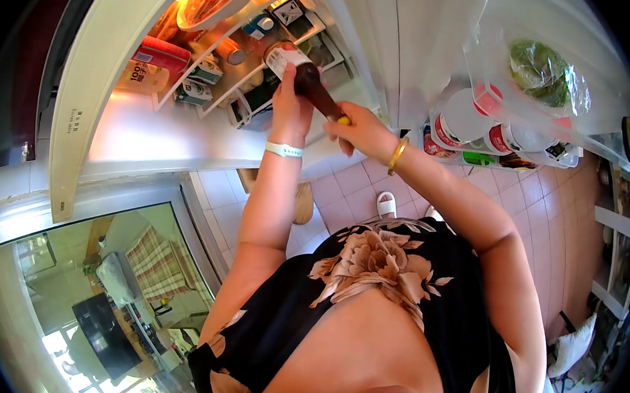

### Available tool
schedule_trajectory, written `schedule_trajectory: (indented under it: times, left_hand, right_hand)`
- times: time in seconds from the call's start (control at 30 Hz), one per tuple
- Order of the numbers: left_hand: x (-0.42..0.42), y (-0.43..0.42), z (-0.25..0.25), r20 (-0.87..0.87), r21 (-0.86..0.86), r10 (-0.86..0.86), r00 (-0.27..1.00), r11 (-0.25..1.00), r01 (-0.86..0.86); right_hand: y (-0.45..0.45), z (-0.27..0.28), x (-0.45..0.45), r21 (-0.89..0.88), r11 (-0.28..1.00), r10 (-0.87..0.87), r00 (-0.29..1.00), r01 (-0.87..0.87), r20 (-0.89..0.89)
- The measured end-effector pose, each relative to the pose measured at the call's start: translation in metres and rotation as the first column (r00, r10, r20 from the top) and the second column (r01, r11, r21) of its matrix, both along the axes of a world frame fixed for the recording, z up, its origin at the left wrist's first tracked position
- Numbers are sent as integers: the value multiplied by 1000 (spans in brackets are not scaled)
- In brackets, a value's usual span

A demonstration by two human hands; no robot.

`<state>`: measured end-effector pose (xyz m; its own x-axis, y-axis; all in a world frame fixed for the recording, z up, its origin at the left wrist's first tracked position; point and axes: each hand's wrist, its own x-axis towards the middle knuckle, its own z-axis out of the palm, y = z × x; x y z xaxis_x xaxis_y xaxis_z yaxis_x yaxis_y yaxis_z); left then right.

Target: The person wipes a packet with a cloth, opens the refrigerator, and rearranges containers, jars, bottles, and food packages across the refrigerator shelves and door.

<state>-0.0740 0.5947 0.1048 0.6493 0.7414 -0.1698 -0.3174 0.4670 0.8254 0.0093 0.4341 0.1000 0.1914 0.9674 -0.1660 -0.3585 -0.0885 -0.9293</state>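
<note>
A dark brown glass bottle (312, 84) with a pale label is held tilted in front of the open fridge, its neck toward the lower right. My left hand (292, 111), below a pale wristband, is wrapped round the bottle's body near the label. Over at the neck, my right hand (363, 133) has its fingers closed about the yellow cap (344, 119). A gold bracelet sits on that wrist. Whether the cap is loose cannot be seen. Just behind the bottle's base is a blue-topped container (258, 26) on the fridge shelf.
Fridge shelves hold a white bowl of food (215, 3), a red can (162, 56) and several small cartons (194, 92). On the right, the open door's racks carry red-labelled jars (466, 119) and a plastic-wrapped green vegetable (539, 72). Pink tiles (345, 184) cover the floor.
</note>
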Motion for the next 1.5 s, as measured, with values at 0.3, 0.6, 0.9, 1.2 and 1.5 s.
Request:
schedule_trajectory:
  times: [0.3,0.6,0.9,1.2,1.5]
  left_hand:
    - [54,81,26,140,34,-127,982,992,123]
    - [14,3,11,1,249,-56,998,967,54]
    - [-109,-146,-75,-182,-60,-149,972,988,140]
    - [-181,-193,-131,-289,-271,-123,949,962,42]
    - [-180,-207,-123,-254,-250,-19,967,967,-47]
  right_hand:
    - [86,34,44,49,992,-112,992,115,-63]
    - [166,48,87,92,972,-206,973,215,-106]
    - [231,42,114,177,924,-307,934,339,-183]
    - [210,25,107,245,851,-479,878,465,-1]
    - [224,53,132,80,901,-433,869,427,240]
